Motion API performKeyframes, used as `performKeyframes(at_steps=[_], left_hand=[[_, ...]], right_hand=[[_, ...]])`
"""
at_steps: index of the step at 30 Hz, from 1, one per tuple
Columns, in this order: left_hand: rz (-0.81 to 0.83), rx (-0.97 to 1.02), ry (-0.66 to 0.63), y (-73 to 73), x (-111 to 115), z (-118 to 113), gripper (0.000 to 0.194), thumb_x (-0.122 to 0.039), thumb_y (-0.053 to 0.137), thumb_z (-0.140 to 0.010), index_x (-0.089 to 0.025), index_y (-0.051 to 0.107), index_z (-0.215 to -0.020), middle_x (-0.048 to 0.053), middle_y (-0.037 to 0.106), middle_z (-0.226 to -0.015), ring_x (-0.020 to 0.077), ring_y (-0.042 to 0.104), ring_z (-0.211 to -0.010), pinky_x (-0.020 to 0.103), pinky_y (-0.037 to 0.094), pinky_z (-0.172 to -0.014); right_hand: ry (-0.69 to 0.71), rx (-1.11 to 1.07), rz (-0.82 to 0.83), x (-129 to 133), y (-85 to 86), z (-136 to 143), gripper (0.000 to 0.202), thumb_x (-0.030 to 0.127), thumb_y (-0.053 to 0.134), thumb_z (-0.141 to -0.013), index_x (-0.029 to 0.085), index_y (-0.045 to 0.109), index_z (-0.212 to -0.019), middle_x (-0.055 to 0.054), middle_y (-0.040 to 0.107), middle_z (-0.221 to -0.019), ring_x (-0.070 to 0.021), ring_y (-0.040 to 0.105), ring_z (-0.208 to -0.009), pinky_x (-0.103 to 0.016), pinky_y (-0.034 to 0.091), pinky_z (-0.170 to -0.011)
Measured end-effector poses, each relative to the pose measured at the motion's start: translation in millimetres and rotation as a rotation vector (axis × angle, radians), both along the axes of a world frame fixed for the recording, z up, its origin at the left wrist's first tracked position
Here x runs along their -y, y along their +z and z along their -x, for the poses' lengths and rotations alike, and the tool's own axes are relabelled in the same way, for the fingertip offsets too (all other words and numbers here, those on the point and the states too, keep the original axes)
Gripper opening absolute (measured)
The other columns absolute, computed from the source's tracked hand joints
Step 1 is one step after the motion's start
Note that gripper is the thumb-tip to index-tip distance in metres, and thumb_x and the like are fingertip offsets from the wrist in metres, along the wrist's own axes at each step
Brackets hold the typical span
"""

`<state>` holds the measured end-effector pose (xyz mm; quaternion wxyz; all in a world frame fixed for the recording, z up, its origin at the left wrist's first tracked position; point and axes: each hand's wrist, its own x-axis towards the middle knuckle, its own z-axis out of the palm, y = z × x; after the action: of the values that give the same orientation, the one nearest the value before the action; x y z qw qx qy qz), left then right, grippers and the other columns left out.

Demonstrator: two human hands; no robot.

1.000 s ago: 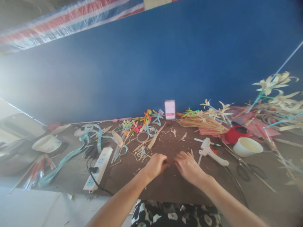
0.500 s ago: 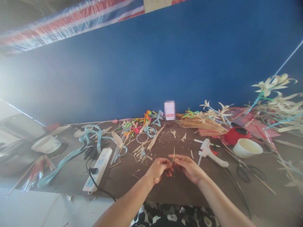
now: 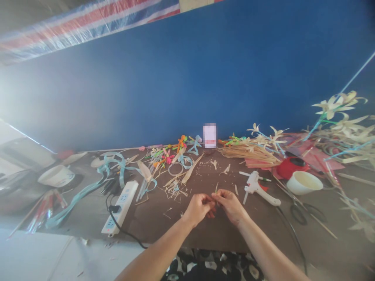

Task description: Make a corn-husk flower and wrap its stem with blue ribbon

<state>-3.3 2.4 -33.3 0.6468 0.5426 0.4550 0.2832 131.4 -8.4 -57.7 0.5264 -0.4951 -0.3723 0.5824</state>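
A thin pale strip point(image 3: 216, 188) stands up between my fingertips, near the front middle of the brown table point(image 3: 164, 234). My left hand point(image 3: 201, 207) is closed in a pinch at the strip's lower end. Touching it from the right, my right hand point(image 3: 227, 203) is closed too, thumb and forefinger on the same strip. The lower part of the strip is hidden by the fingers. Beyond my hands lie pale scraps point(image 3: 175, 189) and a small pale flower piece point(image 3: 215, 164). A white glue gun point(image 3: 259, 189) rests to the right of my right hand.
At left are a white power strip point(image 3: 121, 208), blue ribbon point(image 3: 73, 205) and a white bowl point(image 3: 56, 176). Scissors point(image 3: 300, 212), a cream cup point(image 3: 304, 183) and pale flowers point(image 3: 331, 107) are at right. Behind stands a blue panel point(image 3: 187, 86).
My right hand's fingers have drawn in closer to my left fingertips, and its forefinger is now bent. Less of the strip shows above them. The view has shifted slightly.
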Motion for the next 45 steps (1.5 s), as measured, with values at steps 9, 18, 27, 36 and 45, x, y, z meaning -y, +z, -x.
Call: performKeyframes(at_steps=[9,18,27,36,45], left_hand=[[0.195,0.161,0.005,5.7,2.3,-1.1,0.025,-0.036,0.057,-0.067,-0.012,0.056,-0.066,0.0,0.055,-0.049,0.0072,0.047,-0.034,0.017,0.031,-0.035],[0.291,0.22,-0.037,9.9,3.7,0.1,0.022,-0.032,0.061,-0.064,-0.011,0.057,-0.071,0.0,0.055,-0.05,0.0065,0.048,-0.035,0.016,0.03,-0.035],[0.26,0.228,0.017,6.9,5.8,-4.6,0.023,-0.034,0.058,-0.066,-0.011,0.054,-0.066,0.0,0.055,-0.049,0.007,0.047,-0.034,0.017,0.032,-0.036],[0.498,0.38,-0.048,3.6,1.8,1.7,0.02,-0.023,0.063,-0.064,-0.008,0.058,-0.076,0.003,0.057,-0.057,0.0065,0.053,-0.045,0.015,0.037,-0.043],[-0.121,-0.125,0.019,-3.0,4.3,1.2,0.013,-0.024,0.053,-0.069,-0.012,0.058,-0.068,0.002,0.06,-0.057,0.013,0.056,-0.053,0.022,0.04,-0.052]], right_hand=[[0.141,-0.178,0.031,3.5,13.1,-10.5,0.034,0.039,0.063,-0.064,0.016,0.062,-0.088,0.002,0.053,-0.059,-0.0094,0.044,-0.052,-0.023,0.033,-0.051],[0.051,0.033,-0.046,-2.4,11.1,-10.5,0.031,0.039,0.062,-0.064,0.015,0.051,-0.048,0.005,0.044,-0.044,-0.0073,0.037,-0.045,-0.022,0.029,-0.048],[0.147,-0.042,-0.01,2.4,12.5,-11.1,0.026,0.04,0.059,-0.068,0.014,0.059,-0.07,0.003,0.05,-0.052,-0.0083,0.041,-0.047,-0.022,0.03,-0.048],[0.172,-0.065,-0.037,3.7,19.9,-12.6,0.022,0.033,0.062,-0.067,0.014,0.056,-0.056,0.001,0.055,-0.054,-0.0104,0.047,-0.054,-0.023,0.036,-0.056],[-0.106,0.515,-0.125,-2.5,1.6,-1.7,0.036,0.04,0.059,-0.065,0.017,0.04,-0.045,0.007,0.03,-0.044,-0.0069,0.027,-0.044,-0.021,0.022,-0.043]])
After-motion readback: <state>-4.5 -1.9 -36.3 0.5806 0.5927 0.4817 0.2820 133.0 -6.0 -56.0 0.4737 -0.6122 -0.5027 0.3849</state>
